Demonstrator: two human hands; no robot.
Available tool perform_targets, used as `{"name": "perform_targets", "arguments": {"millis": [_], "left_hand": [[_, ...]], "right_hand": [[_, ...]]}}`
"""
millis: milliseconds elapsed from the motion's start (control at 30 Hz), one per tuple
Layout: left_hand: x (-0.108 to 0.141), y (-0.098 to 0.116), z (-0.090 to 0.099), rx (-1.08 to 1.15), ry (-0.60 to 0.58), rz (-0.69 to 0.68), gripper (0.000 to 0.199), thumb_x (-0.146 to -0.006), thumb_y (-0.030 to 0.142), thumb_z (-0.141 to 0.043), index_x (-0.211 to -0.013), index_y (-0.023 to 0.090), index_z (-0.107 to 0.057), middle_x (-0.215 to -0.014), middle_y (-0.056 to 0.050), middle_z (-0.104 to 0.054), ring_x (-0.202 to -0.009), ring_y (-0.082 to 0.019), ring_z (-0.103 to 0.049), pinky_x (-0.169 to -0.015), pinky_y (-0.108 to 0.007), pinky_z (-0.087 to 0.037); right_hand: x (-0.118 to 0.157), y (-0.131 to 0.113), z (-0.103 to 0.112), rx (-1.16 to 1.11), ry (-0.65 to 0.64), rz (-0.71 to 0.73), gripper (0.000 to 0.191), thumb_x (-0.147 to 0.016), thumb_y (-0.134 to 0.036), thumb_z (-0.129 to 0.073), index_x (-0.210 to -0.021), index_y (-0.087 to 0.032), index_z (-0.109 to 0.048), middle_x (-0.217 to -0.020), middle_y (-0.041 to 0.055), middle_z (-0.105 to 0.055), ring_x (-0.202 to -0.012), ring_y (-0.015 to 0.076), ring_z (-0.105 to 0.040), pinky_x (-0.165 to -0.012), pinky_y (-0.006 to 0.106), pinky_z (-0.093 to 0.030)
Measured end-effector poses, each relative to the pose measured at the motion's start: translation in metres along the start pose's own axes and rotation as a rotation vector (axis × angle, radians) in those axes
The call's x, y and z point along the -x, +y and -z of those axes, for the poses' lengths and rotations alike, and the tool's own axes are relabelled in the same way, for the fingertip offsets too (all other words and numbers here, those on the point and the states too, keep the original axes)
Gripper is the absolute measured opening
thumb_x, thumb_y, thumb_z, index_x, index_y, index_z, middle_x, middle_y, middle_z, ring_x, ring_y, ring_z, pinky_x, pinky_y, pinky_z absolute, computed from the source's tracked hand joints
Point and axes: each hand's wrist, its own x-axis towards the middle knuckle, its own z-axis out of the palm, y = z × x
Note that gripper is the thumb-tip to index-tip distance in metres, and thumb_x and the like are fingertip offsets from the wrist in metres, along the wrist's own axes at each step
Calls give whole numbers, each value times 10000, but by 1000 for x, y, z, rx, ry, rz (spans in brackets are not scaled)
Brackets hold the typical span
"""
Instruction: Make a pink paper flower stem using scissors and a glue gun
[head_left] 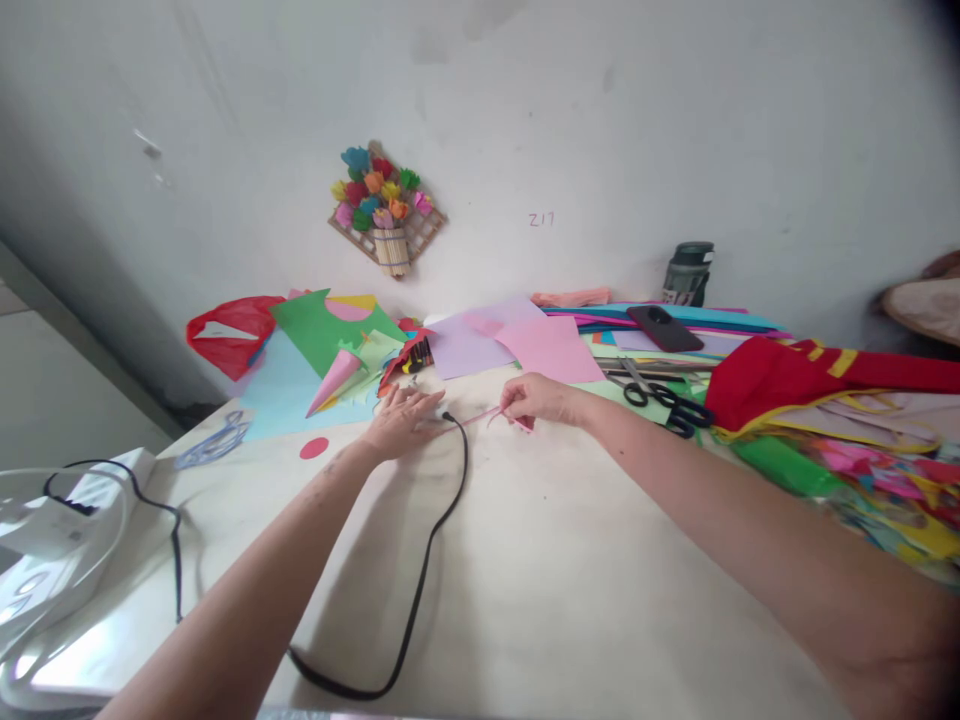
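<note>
My left hand (405,420) lies on the table with its fingers stretched out, beside the end of a black cord (431,555). A small pale piece at the cord's end is partly hidden by this hand, and I cannot make out its kind. My right hand (534,400) is closed in a pinch on a thin pink paper strip (484,415). The strip runs leftward toward my left hand, and a short end hangs below the right fingers. Just beyond my left hand lie a pink paper cone (335,378) and cut paper scraps.
Pink paper (559,350) and lilac paper lie behind the hands. To the right are scissors (649,390), a phone (666,328), a green bottle (688,273) and a red cloth (787,380). A white power strip (97,490) with cords stands left. A red paper circle (313,448) lies nearby.
</note>
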Motion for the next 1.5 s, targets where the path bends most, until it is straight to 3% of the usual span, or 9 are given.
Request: {"name": "perform_targets", "arguments": {"millis": [133, 233, 400, 600, 767, 1100, 1300, 1500], "left_hand": [[-3, 0, 4, 47, -36, -18, 549, -746, 475, -422, -1250, 266, -357, -1114, -34, -489, -1093, -221, -329, -1001, -391, -122], [-6, 0, 5, 83, -42, -15, 510, -728, 480, -447, -1188, 263, -422, -1045, -42, -502, -1041, -224, -360, -974, -394, -178], [-8, -6, -1, 117, 32, -63, 301, -676, 386, -524, -916, 203, -531, -931, -47, -521, -919, -219, -408, -917, -403, -251], [-7, -14, -10, 181, 169, -138, 225, -638, 294, -555, -830, 194, -493, -811, -30, -525, -852, -204, -428, -878, -407, -282], [-4, -19, -17, 172, 212, -145, 271, -625, 313, -576, -857, 196, -500, -854, -41, -532, -900, -217, -431, -887, -424, -284], [0, -15, -15, 151, 241, -187, 253, -666, 306, -546, -893, 196, -528, -885, -50, -562, -927, -213, -448, -945, -433, -228], [4, -9, -9, 101, 247, -141, 255, -663, 268, -535, -911, 206, -531, -901, -46, -569, -952, -221, -409, -842, -386, -321], [5, -3, -2, 67, 247, -139, 243, -650, 230, -532, -891, 202, -540, -864, -38, -578, -936, -219, -399, -822, -369, -319]], "right_hand": [[-14, 6, -4, -150, 40, -64, 83, -583, -112, -532, -661, -133, -513, -602, 32, -615, -534, 118, -577, -458, 199, -432], [-24, 10, -8, -275, 31, -85, 75, -595, -124, -521, -667, -133, -505, -558, 25, -604, -472, 119, -561, -447, 222, -447], [-35, 12, -15, -345, 39, -98, 73, -594, -110, -519, -662, -125, -499, -468, -18, -539, -373, 83, -483, -380, 197, -417], [-44, 9, -19, -216, 127, -164, 140, -594, -28, -541, -701, -117, -525, -446, -27, -513, -334, 50, -402, -323, 163, -317], [-51, 0, -23, -10, 167, -217, 100, -605, -30, -556, -642, -122, -543, -441, -27, -510, -327, 33, -341, -324, 171, -236], [-63, 11, -19, 181, 167, -73, 46, -566, -158, -605, -566, -113, -606, -458, -11, -518, -450, 65, -434, -455, 187, -324], [-60, 5, -16, 191, 190, -94, 68, -534, -157, -628, -565, -113, -585, -454, -28, -482, -446, 62, -424, -447, 187, -318], [-60, 4, -17, 130, 185, -81, 74, -595, -186, -604, -624, -117, -603, -487, -17, -524, -468, 61, -447, -489, 182, -353]]}}
